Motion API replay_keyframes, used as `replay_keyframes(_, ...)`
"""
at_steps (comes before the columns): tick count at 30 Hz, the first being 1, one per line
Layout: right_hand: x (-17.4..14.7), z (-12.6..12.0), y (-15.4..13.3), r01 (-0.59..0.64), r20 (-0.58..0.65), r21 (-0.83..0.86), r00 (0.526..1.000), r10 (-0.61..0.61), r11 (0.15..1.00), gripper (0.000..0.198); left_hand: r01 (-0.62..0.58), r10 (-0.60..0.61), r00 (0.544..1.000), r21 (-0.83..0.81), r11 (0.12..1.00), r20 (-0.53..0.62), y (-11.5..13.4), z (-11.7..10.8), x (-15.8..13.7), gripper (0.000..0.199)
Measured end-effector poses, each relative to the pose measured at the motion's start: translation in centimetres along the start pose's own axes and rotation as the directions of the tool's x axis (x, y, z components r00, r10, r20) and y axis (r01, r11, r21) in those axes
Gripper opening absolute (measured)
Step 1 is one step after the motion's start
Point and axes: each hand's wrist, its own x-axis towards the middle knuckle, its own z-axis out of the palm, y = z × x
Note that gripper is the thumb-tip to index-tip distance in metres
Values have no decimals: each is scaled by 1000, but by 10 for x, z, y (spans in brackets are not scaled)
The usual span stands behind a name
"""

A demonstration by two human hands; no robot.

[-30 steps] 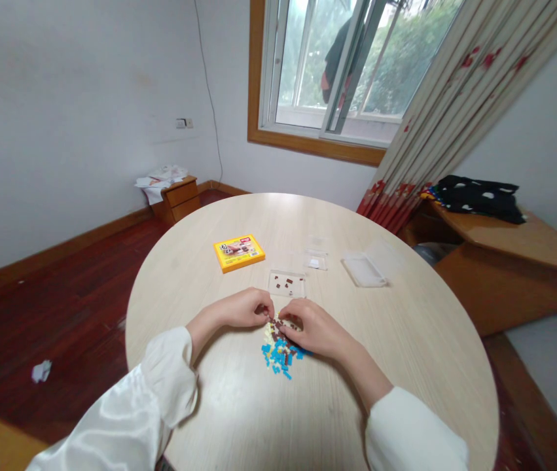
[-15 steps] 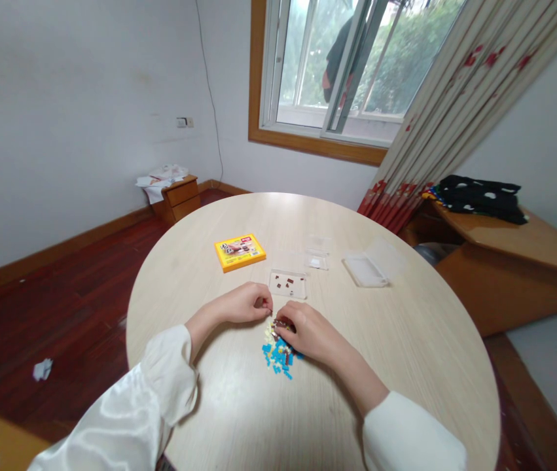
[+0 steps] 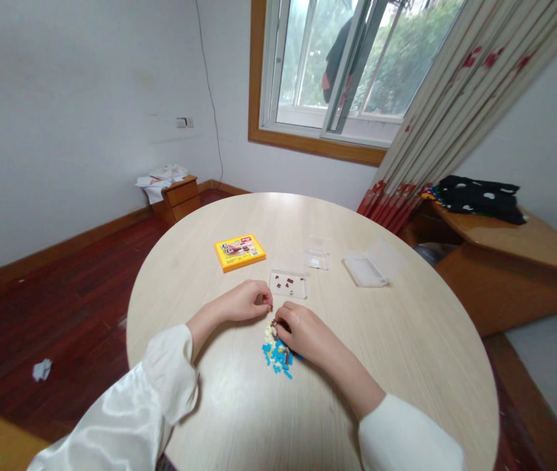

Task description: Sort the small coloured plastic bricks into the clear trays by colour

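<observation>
A pile of tiny building bricks [image 3: 278, 356], blue, cream and brown, lies on the round table in front of me. My left hand [image 3: 251, 301] is just beyond the pile, thumb and forefinger pinched on a tiny dark brown brick [image 3: 271, 309]. Over the pile's right side, my right hand [image 3: 302, 329] has its fingers curled down at the brown bricks; its palm hides part of the heap, and what its fingertips grip is not clear. Just past both hands sits a shallow clear tray [image 3: 300, 293] with several brown bricks in it.
A yellow box [image 3: 239, 253] lies left of the tray. Small clear cases [image 3: 316, 261] and an open clear container [image 3: 365, 271] with its lid stand farther right on the pale wooden table [image 3: 406, 366]. A side desk [image 3: 528, 242] holds folded dark cloth.
My right hand has drawn its fingers closer together and shifted slightly left over the bricks. My left hand has barely moved, keeping its pinch; the tray and boxes are unchanged.
</observation>
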Motion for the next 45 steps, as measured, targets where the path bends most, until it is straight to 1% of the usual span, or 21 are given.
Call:
replay_keyframes(5,1,-2,-4,-19,22,-6,1000,19,1000,13,12,-12,1000,-2,1000,-3,2,0,0,11)
replay_keyframes(10,2,-2,-4,-21,-16,3,1000,21,1000,13,34,-34,999,9,999,-34,6,-1,1,11)
replay_keyframes(14,3,-1,-3,-29,-32,36,999,30,999,11,23,-21,995,20,1000,-102,4,-1,2,11)
replay_keyframes(17,2,0,-2,-21,-50,74,998,25,997,11,13,-7,984,33,999,-175,0,0,3,11)
replay_keyframes(20,2,2,1,-5,-74,110,997,13,994,11,26,-14,951,35,999,-310,-4,5,8,9)
replay_keyframes(23,2,4,5,7,-87,137,996,5,991,12,71,-56,881,15,997,-469,-6,12,14,8)
replay_keyframes(24,1,4,6,7,-91,147,996,7,989,12,82,-65,864,12,997,-499,-7,14,16,9)
replay_keyframes(26,1,4,7,6,-97,173,995,11,985,12,98,-79,845,8,995,-529,-8,17,19,13)
replay_keyframes(29,2,3,8,12,-108,212,994,12,977,12,109,-97,838,-9,994,-536,-10,19,21,29)
replay_keyframes(31,2,1,11,7,-109,253,994,21,967,13,115,-108,835,-20,993,-539,-11,18,21,34)
replay_keyframes(35,3,-1,21,-19,-117,366,991,66,931,15,135,-131,830,-33,990,-542,-10,15,19,24)
replay_keyframes(39,4,-2,31,-52,-132,394,985,112,918,16,125,-126,837,-39,991,-533,-6,13,17,19)
replay_keyframes(42,4,-1,34,-70,-131,385,983,129,920,17,123,-128,854,-42,991,-504,-4,12,16,18)
replay_keyframes(45,4,1,34,-65,-137,365,983,123,929,16,129,-134,884,-41,991,-447,-4,12,14,17)
